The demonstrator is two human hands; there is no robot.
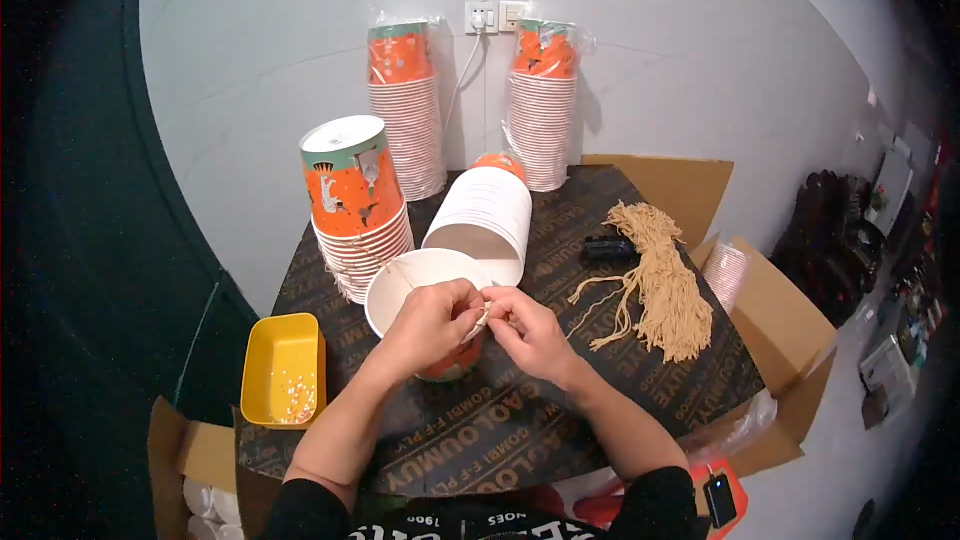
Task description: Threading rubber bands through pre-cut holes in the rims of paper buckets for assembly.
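Observation:
An open paper bucket (440,267), white inside with an orange and green outside, stands at the middle of the table. My left hand (432,325) lies over its near right rim, thumb and fingers pinched together. Close beside it, my right hand (528,333) is pinched too. Between the fingertips of both hands is a beige cord (484,316), its exact shape partly hidden by the fingers. A thin length of cord also shows against the bucket's inner wall. Behind the hands, a stack of white nested buckets (480,210) lies on its side, open ends toward me.
Left stands an upside-down stack of orange buckets (355,200); two wrapped stacks (405,100) stand by the wall. A bundle of beige cords (665,285) and a black object (608,249) lie right. A yellow bin (284,370) holds small white pieces. Cardboard boxes (790,330) flank the table.

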